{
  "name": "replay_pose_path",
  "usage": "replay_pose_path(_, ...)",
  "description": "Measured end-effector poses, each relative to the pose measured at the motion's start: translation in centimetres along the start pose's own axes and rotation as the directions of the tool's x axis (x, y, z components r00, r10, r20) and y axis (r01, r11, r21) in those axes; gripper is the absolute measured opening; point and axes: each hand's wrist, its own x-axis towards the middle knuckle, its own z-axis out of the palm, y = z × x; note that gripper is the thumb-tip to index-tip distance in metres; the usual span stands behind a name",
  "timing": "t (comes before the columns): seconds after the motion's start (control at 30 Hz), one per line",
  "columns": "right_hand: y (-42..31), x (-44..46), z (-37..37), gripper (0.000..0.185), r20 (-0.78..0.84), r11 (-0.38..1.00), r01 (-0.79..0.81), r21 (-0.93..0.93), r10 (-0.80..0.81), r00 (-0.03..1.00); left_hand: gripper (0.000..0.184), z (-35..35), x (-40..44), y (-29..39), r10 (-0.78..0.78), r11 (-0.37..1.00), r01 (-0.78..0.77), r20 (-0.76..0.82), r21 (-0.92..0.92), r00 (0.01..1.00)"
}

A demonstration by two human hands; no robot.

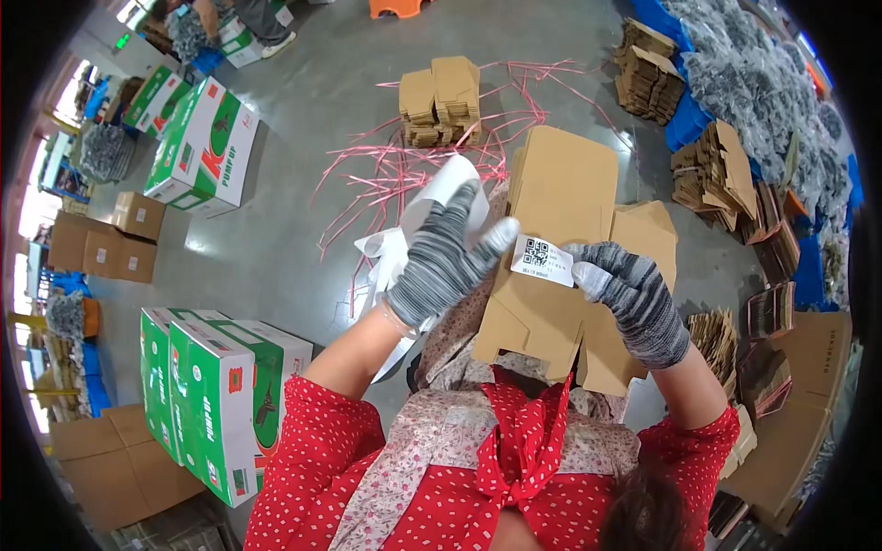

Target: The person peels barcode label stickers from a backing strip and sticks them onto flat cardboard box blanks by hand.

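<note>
My left hand (441,257), in a grey striped glove, is at a white paper roll (450,188), with the fingers against it and the thumb stretched toward the label. A white label (542,261) with a square code lies over the flat brown cardboard boxes (562,184) on my lap. My right hand (629,298), gloved too, pinches the label's right end between thumb and finger. White backing strip (388,262) hangs below the roll, partly behind my left hand.
Pink straps (367,179) lie tangled on the floor beside a cardboard stack (439,103). Green-and-white boxes (207,147) stand at the left. Blue bins (689,119) with grey bagged items line the right. A person (262,23) is at the upper left.
</note>
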Motion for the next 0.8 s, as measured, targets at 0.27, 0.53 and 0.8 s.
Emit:
replay_pose_path(0.27, 1.9, 1.2, 1.3, 0.027, -0.226, 0.908, 0.06, -0.414, -0.167, 0.96, 0.084, 1.5, -0.1, 0.1, 0.061, 0.99, -0.083, 0.186, 0.118, 0.981)
replay_pose_path(0.53, 3.3, 0.3, -2.8, 0.024, -0.426, 0.591, -0.054, -0.805, -0.512, 0.746, 0.084, 2.8, -0.5, -1.4, 0.009, 1.0, -0.008, 0.175, -0.003, 0.985)
replay_pose_path(0.8, 6.6, -6.5, -7.2, 0.038, -0.386, 0.559, -0.246, -0.792, -0.146, 0.911, 0.086, 4.5, 1.1, 0.9, 0.348, 0.921, -0.328, 0.069, -0.208, 0.935)
